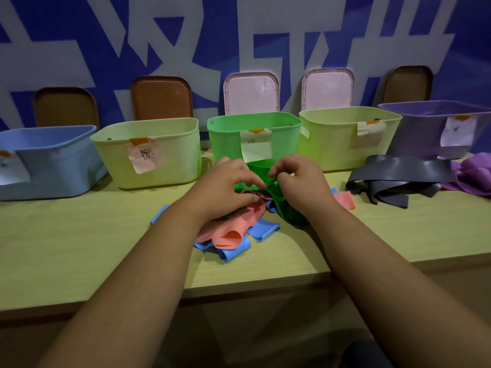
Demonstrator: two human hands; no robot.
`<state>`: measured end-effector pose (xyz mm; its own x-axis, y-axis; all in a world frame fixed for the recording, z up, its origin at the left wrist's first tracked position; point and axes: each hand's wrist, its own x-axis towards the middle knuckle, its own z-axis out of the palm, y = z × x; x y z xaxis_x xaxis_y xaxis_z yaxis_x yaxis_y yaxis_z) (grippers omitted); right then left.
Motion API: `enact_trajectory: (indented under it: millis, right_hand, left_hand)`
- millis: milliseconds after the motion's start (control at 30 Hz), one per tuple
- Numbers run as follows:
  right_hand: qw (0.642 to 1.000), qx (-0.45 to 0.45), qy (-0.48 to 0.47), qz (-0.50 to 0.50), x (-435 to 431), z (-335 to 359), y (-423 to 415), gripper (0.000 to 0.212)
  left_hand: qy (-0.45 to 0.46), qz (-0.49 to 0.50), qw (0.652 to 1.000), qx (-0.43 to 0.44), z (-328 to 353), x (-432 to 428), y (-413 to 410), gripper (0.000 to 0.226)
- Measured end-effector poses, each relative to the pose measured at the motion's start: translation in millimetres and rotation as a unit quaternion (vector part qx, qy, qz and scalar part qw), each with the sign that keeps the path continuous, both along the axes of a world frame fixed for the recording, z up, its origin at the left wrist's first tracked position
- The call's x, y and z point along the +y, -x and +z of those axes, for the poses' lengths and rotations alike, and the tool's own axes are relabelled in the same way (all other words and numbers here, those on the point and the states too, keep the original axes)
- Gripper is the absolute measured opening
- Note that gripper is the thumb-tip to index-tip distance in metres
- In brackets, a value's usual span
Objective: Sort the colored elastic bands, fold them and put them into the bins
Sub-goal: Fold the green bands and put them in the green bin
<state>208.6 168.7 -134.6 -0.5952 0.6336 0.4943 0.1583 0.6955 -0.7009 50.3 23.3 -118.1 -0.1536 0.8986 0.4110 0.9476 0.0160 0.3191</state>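
A green elastic band (261,166) is held up in front of the green bin (225,134) at the table's middle. My left hand (225,187) pinches its left part and my right hand (297,179) pinches its top edge on the right. The band's lower end (289,211) trails down onto the table. Beneath my hands lies a loose pile of pink bands (231,232) and blue bands (263,229). A heap of dark grey bands (398,179) lies to the right, with purple bands (473,171) beyond it.
Five bins stand in a row at the back: a blue bin (53,166), a yellow-green bin (170,160), the green one, another yellow-green bin (332,139) and a purple bin (425,128). Lids (251,94) lean on the wall. The table's front edge (239,290) is near me.
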Motion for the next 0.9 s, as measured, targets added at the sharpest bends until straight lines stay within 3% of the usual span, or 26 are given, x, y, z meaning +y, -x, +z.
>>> enact_trajectory:
  millis: [333, 533, 667, 767, 900]
  right_hand:
    - [1.000, -0.027, -0.010, -0.005, 1.5, -0.5, 1.0, 0.028]
    - [0.998, -0.060, -0.034, -0.009, 4.9, -5.4, 6.2, 0.035]
    - [0.996, -0.080, -0.030, 0.009, 4.5, -6.7, 5.8, 0.026]
    - [0.994, -0.097, -0.049, 0.015, 4.7, -7.4, 5.0, 0.024]
    - [0.990, -0.132, -0.050, 0.004, 7.4, -8.4, 3.9, 0.032]
  left_hand:
    - [-0.004, 0.012, 1.000, 0.013, -7.1, 9.5, -1.0, 0.006]
    - [-0.018, 0.036, 0.999, -0.013, -8.1, 9.5, 0.7, 0.009]
    - [-0.038, 0.043, 0.998, -0.024, -7.3, 9.2, 1.9, 0.013]
    - [-0.011, 0.022, 1.000, -0.019, -7.3, 4.9, 1.3, 0.006]
    - [0.022, 0.013, 1.000, -0.004, -8.8, 3.9, 1.7, 0.017]
